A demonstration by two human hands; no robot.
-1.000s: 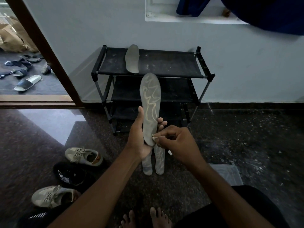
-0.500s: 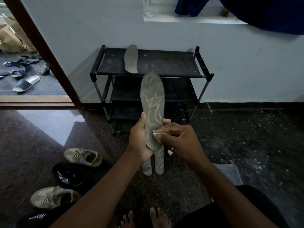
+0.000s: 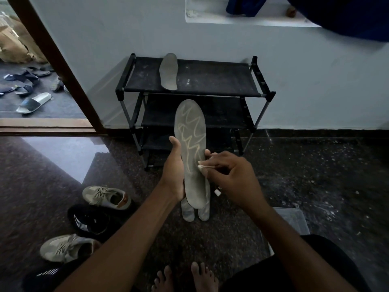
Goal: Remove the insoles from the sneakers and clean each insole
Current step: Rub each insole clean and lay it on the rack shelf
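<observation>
Cleaning stage by the look of it, with insole (image 3: 190, 131) gripped upright in left hand (image 3: 173, 173) above the floor (image 3: 315, 186) and cotton swab (image 3: 205, 166) pinched in right hand (image 3: 233, 180), tip against its right edge; next likely calls for wiping along the pale squiggle (image 3: 189, 142) with light pressure

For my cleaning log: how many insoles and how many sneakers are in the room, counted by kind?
Insoles: 4 (held insole, rack-top insole, two floor insoles)
Sneakers: 4 (two beige sneakers, two black sneakers)
Total: 8
</observation>
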